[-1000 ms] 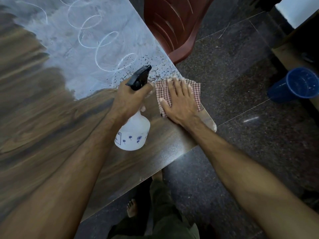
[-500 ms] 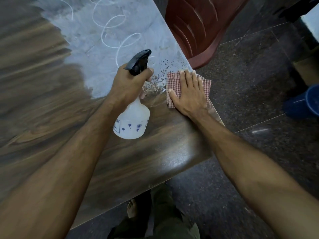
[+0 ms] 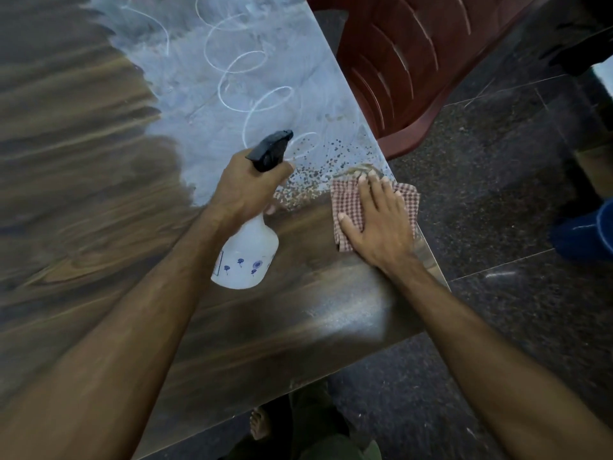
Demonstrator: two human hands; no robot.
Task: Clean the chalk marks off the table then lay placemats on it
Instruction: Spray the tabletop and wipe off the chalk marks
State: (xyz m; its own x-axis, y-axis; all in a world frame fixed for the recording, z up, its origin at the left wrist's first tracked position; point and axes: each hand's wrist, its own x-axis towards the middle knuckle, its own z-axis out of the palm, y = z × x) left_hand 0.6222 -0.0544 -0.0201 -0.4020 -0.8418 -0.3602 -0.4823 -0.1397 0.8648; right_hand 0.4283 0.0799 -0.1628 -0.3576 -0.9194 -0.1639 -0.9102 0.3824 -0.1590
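Chalk marks (image 3: 252,78), a chain of white loops over a pale smeared haze, cover the far right part of the table (image 3: 83,194), running up to its right edge; the nearer wood is dark and bare. Left hand (image 3: 243,190) grips the neck of a spray bottle (image 3: 247,257), fingers curled round it under the black trigger head, nozzle pointing toward the loops. The bottle is white and translucent with small blue flower prints; how much liquid is in it cannot be told. Dark droplets (image 3: 315,174) speckle the haze just beyond the nozzle. Right hand (image 3: 378,220) lies flat with fingers straight, pressing a red-and-white checked cloth (image 3: 348,207) against the tabletop at the right edge, at the boundary of the haze. A red plastic chair (image 3: 414,61) stands just beside that edge. A blue bucket (image 3: 583,234) sits on the dark speckled floor (image 3: 497,194) at far right, its contents out of view
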